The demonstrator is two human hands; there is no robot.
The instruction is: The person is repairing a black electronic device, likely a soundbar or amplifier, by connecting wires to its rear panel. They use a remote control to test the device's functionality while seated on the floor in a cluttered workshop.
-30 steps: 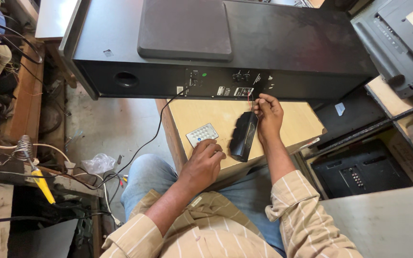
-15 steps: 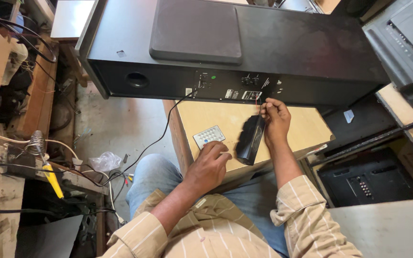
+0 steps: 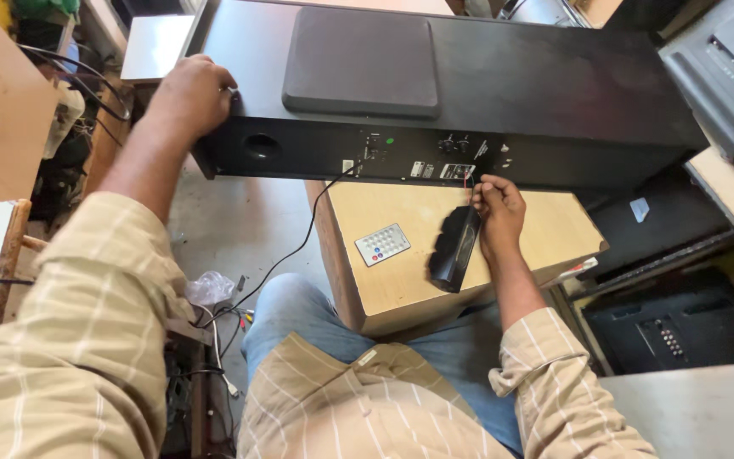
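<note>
Nearest the wearer, the right hand pinches a thin red wire at the back panel of the long black speaker cabinet, fingers closed together on it. A small black device hangs just under that hand; hard to tell if the palm holds it or it rests on the counter. The left hand is clamped over the cabinet's left end, fingers curled round the top edge.

The cabinet lies flat across the counter and overhangs it on both sides. It is matte black, with a raised grey pad on top, a round port hole at the left of its back panel, and a green light, knobs and small stickers mid-panel. A black cable drops from the panel to the floor.

The counter is a pale wood box; a small white remote lies on it, left of the black device. Left of the cabinet are a concrete floor, a crumpled plastic bag and tangled wires. Right of it are dark electronics casings, cut off by the frame edge. The panel labels are too small to read.
</note>
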